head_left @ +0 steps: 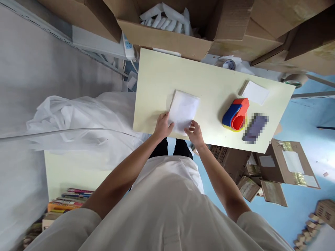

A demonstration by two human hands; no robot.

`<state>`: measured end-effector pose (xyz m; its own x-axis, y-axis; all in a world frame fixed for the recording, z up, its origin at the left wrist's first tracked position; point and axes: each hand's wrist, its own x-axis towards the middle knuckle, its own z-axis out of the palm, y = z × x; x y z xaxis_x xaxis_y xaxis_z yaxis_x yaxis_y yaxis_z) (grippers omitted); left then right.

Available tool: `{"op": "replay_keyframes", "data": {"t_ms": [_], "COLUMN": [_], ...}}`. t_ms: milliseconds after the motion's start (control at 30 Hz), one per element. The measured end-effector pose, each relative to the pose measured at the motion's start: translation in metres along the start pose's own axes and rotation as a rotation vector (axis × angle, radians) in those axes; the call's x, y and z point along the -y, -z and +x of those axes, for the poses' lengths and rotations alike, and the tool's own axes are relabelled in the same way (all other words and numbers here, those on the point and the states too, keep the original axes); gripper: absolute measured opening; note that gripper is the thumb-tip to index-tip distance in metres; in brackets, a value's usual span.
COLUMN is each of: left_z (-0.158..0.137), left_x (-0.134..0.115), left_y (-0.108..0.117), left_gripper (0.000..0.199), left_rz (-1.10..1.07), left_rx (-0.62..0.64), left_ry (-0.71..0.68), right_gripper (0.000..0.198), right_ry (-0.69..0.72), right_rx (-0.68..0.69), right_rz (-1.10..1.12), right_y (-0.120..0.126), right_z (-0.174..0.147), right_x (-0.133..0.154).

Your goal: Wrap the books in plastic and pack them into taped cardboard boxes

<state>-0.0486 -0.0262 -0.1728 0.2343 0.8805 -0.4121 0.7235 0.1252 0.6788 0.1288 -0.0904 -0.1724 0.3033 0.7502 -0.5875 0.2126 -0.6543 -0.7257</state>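
A flat white packet (184, 108) lies on the pale yellow table (162, 69), near its front edge. My left hand (163, 126) grips the packet's lower left side, with the fingers along the edge and the thumb at the near corner. At the lower right corner, my right hand (195, 133) has its fingers curled and its thumb against the packet. The undersides of the fingers are hidden. To the right stands a red, blue and yellow tape dispenser (236, 115), apart from both hands.
A white stack of cards or paper (255, 92) and a blurred dark object (255, 128) lie at the table's right. Behind is an open cardboard box (167, 35) with white packets (170, 19). White plastic sheeting (86, 115) is at left; cardboard boxes (277, 164) stand at lower right.
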Motion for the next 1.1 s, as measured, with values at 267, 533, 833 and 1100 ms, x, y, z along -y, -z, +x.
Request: {"op": "replay_keyframes", "data": {"t_ms": [267, 533, 833, 1100], "left_z": [0.038, 0.109, 0.09, 0.004], "left_x": [0.023, 0.043, 0.042, 0.034], "left_y": [0.043, 0.09, 0.084, 0.065], "left_gripper": [0.057, 0.056, 0.068, 0.055], "left_rz": [-0.04, -0.148, -0.124, -0.123], "left_rx": [-0.192, -0.294, -0.251, -0.234], "left_ry": [0.074, 0.05, 0.017, 0.008], "right_gripper": [0.071, 0.076, 0.07, 0.052], "right_ry": [0.092, 0.239, 0.277, 0.178], "right_rx": [0.05, 0.112, 0.086, 0.095], "right_rz": [-0.06, -0.025, -0.09, -0.086], "right_y": [-0.047, -0.092, -0.084, -0.042], "right_z": [0.046, 0.121, 0.097, -0.008], "right_x": [0.052, 0.091, 0.1, 0.048]}}
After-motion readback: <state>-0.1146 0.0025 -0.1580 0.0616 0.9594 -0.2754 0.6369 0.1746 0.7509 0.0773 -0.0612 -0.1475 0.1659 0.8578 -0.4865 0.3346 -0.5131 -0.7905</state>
